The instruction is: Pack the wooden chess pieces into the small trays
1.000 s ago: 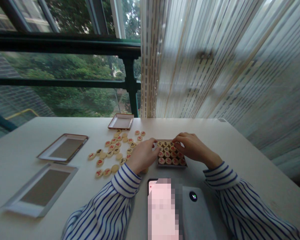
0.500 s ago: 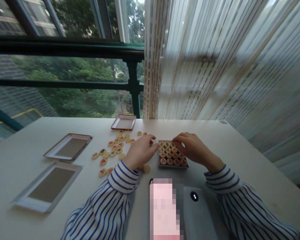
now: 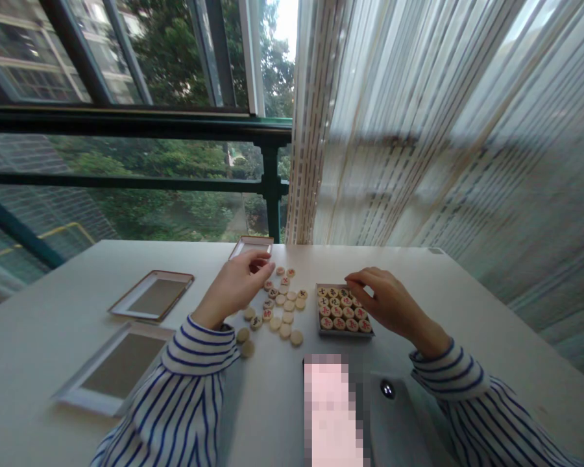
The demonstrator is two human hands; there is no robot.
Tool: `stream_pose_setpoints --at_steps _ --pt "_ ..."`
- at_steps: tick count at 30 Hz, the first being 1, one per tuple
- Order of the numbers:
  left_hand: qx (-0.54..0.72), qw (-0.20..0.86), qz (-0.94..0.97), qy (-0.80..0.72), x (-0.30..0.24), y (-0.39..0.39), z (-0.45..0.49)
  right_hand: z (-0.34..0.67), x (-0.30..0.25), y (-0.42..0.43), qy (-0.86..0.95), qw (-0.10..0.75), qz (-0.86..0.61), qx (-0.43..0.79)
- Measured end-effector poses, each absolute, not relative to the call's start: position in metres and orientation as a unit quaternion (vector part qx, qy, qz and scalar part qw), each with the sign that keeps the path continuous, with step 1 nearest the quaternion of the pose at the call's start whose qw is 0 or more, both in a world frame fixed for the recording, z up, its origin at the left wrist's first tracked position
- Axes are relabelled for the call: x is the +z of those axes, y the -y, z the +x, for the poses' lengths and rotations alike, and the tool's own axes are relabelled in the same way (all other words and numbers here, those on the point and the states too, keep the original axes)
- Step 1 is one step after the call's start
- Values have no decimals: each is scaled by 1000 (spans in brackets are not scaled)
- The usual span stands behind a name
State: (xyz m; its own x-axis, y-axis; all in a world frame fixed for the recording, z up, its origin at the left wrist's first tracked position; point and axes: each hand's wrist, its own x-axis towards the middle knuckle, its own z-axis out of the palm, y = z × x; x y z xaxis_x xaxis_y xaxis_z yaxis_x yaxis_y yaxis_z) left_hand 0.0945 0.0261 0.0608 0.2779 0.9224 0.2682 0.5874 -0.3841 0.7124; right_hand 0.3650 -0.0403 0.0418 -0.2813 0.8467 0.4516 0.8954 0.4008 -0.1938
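My left hand [image 3: 241, 282] hovers over the left side of the loose round xiangqi pieces [image 3: 275, 324], its fingers curved and the thumb a little apart. No piece shows in it. Some pieces show red or black characters and others lie blank side up. My right hand [image 3: 389, 298] reaches over the back right corner of a small open box [image 3: 345, 334], fingers bent and thumb apart. Rows of xiangqi pieces [image 3: 337, 312] fill the box, red ones towards the front and black ones at the back left. My right fingers partly cover the back rows.
A phone [image 3: 333, 415], its screen pixelated, lies in front of the box beside a grey device [image 3: 399, 421]. On the left are two shallow trays [image 3: 121, 285] [image 3: 61, 392], and a smaller lid [image 3: 238, 245] stands at the back. A curtain [image 3: 418, 130] hangs behind the white table.
My left hand has moved left, away from the box to over the loose pieces, uncovering several of them. The right hand stays at the box. The view has tilted up slightly.
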Motion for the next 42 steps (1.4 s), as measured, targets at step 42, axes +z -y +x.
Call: stream_pose_setpoints --at_steps 42 --pt "92 -7 793 -601 7 -48 61 242 34 -52 854 181 -483 70"
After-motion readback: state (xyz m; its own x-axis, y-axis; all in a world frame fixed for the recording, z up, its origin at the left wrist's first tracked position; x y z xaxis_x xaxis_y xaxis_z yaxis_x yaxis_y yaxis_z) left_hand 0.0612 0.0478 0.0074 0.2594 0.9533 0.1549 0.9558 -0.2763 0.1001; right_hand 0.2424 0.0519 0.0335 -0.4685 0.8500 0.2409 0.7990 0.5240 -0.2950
